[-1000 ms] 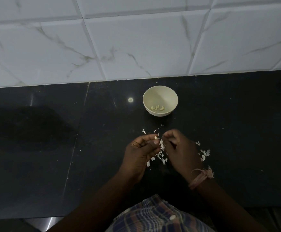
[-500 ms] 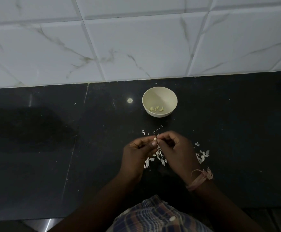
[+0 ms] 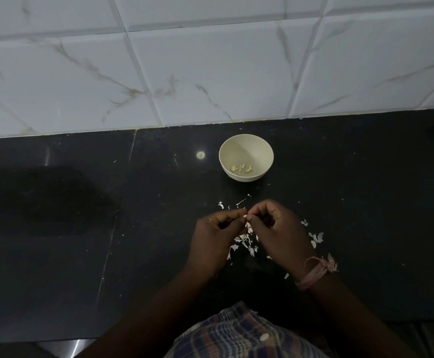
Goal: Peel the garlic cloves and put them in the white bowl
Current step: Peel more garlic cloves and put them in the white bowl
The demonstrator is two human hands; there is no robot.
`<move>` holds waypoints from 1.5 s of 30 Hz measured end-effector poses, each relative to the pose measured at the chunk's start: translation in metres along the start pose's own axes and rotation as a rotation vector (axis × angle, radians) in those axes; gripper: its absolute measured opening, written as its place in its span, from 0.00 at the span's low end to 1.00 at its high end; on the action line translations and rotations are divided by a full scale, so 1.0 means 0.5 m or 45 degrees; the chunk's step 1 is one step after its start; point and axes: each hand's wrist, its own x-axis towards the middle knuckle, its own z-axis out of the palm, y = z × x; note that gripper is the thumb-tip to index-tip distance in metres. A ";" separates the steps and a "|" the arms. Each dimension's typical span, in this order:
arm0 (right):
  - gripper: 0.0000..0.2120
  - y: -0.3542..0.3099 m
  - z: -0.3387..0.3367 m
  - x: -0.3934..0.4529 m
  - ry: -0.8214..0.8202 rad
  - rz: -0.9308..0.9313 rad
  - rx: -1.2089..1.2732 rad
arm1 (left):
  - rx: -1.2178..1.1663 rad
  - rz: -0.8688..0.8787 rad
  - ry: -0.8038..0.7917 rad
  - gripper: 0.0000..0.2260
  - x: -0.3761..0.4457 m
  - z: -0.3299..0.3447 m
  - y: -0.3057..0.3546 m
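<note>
The left hand [image 3: 217, 232] and the right hand [image 3: 278, 228] meet fingertip to fingertip above the dark, polished stone surface [image 3: 81, 254]. Both grips are clamped on a single garlic clove [image 3: 245, 216], of which only a small pale sliver shows between the left thumb and forefinger and the right forefinger. The remaining fingers of each hand are curled inward toward the palm.

Thin, white, papery garlic skins [image 3: 245, 244] lie scattered on the surface directly under and between the hands. A second loose cluster of skin flakes [image 3: 316, 239] lies just beside the right hand, on its outer side.

The white bowl [image 3: 246, 157] is round, smooth-walled and matte. It stands upright on the surface beyond the hands, near the wall and apart from both hands. Several small, yellowish peeled cloves [image 3: 241, 169] lie at the bottom of the bowl.

A pink, frayed thread band [image 3: 316, 271] is wound around the right wrist. A plaid shirt [image 3: 239, 334] with a pale round button shows at the lower edge. The wall is faced with glossy white marble-veined tiles [image 3: 210, 68].
</note>
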 end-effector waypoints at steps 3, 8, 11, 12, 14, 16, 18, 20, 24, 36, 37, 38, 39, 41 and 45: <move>0.03 0.003 -0.002 0.002 -0.063 -0.083 -0.161 | 0.141 0.071 -0.015 0.09 0.001 -0.001 0.004; 0.02 0.011 -0.001 0.001 -0.126 -0.229 -0.292 | 0.271 0.144 -0.018 0.09 -0.002 0.001 0.018; 0.03 0.010 -0.002 0.000 -0.132 -0.269 -0.325 | 0.277 0.137 -0.035 0.09 -0.002 0.000 0.021; 0.03 0.009 -0.002 0.000 -0.137 -0.274 -0.335 | 0.273 0.132 -0.044 0.09 -0.001 0.001 0.020; 0.02 0.008 -0.004 0.002 -0.160 -0.272 -0.352 | 0.260 0.119 -0.051 0.09 -0.001 0.001 0.019; 0.01 0.008 -0.006 0.005 -0.190 -0.271 -0.369 | 0.230 0.112 -0.068 0.09 -0.003 -0.001 0.019; 0.01 0.009 -0.009 0.006 -0.210 -0.271 -0.373 | 0.141 0.096 -0.105 0.08 -0.002 -0.002 0.018; 0.01 0.010 -0.010 0.004 -0.223 -0.266 -0.358 | -0.014 0.034 -0.104 0.08 0.001 -0.001 0.012; 0.00 0.005 -0.013 -0.001 -0.245 -0.279 -0.303 | -0.345 -0.090 -0.176 0.12 0.006 0.001 -0.005; 0.01 0.011 -0.011 -0.004 -0.199 -0.323 -0.261 | -0.695 -0.268 -0.246 0.16 0.020 0.002 -0.022; 0.01 0.011 -0.009 -0.005 -0.205 -0.317 -0.253 | -0.716 -0.261 -0.256 0.15 0.021 0.000 -0.023; 0.01 0.010 -0.008 -0.006 -0.216 -0.309 -0.242 | -0.738 -0.250 -0.282 0.15 0.020 -0.001 -0.023; 0.01 0.008 -0.007 -0.006 -0.226 -0.306 -0.235 | -0.759 -0.239 -0.314 0.15 0.021 -0.003 -0.022; 0.01 0.005 -0.006 -0.005 -0.237 -0.319 -0.240 | -0.754 -0.220 -0.337 0.14 0.020 -0.007 -0.020; 0.01 0.002 -0.002 -0.004 -0.219 -0.308 -0.235 | -0.682 -0.208 -0.280 0.19 0.023 -0.009 -0.018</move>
